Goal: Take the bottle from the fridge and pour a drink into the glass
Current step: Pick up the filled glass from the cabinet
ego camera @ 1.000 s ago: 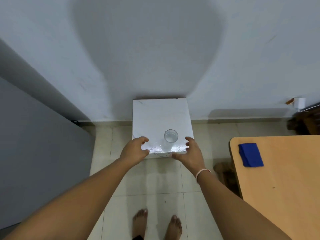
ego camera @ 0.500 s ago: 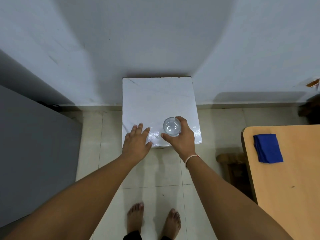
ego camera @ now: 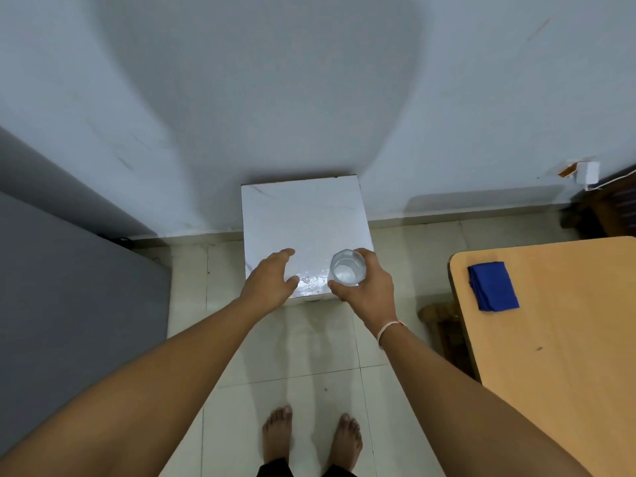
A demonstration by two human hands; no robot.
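A clear drinking glass (ego camera: 347,269) is at the front right corner of a small white marble-topped stand (ego camera: 303,215). My right hand (ego camera: 366,290) grips the glass, fingers and thumb curled round its side. My left hand (ego camera: 272,282) hovers over the stand's front left edge with loosely bent fingers and holds nothing. No bottle is in view. A tall grey surface (ego camera: 69,304) at the left may be the fridge; I cannot tell.
A wooden table (ego camera: 557,339) with a folded blue cloth (ego camera: 493,286) stands at the right. Dark wooden furniture (ego camera: 444,325) sits beside it near the floor. The stand backs onto a pale wall. My bare feet (ego camera: 309,438) stand on light floor tiles.
My right hand closed round the glass and moved it toward the stand's front right corner. My left hand came off the front edge and now hovers with bent fingers.
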